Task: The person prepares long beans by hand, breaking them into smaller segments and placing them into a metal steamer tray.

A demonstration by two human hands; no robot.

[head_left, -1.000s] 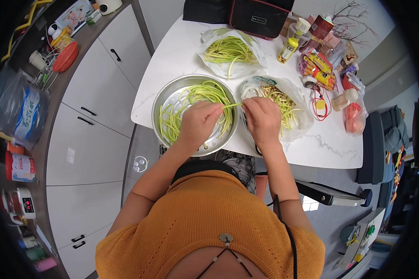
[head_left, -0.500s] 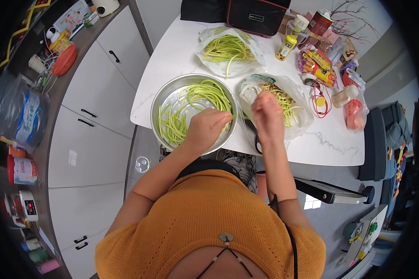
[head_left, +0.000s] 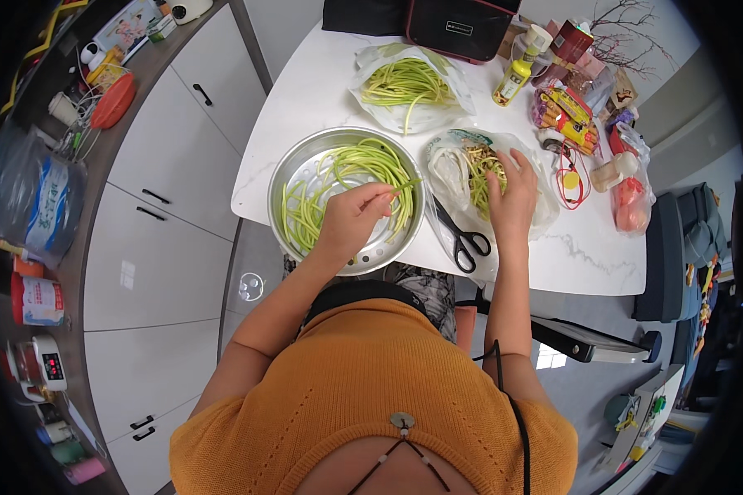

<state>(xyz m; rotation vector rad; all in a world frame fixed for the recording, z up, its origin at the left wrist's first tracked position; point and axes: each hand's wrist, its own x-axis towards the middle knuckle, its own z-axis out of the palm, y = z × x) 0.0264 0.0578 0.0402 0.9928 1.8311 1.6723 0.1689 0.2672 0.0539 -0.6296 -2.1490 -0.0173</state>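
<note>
My left hand (head_left: 348, 221) is closed over the round metal basin (head_left: 276, 183), pinching a green garlic scape whose end (head_left: 408, 186) points to the right past the fingers. Long garlic scapes (head_left: 301, 216) lie curled inside the basin, which has holes in its bottom. To the right, my right hand (head_left: 515, 198) is open with fingers apart, over a plastic bag (head_left: 447, 175) of pale and brownish trimmings (head_left: 480, 176). Between basin and bag, black-handled scissors (head_left: 470, 245) lie on the table. Behind them, another plastic bag (head_left: 363, 59) holds more garlic scapes (head_left: 406, 85).
The white table (head_left: 590, 264) also holds a yellow bottle (head_left: 512, 81), a black box (head_left: 458, 29), a food packet (head_left: 565, 120), a red cord (head_left: 571, 188) and a bag of pinkish round things (head_left: 629, 202) on the right. Cabinets (head_left: 157, 272) stand at left.
My right hand has gone from a closed shape near the bag's left side to open fingers over its right part, uncovering the scissors. My left hand has shifted slightly left.
</note>
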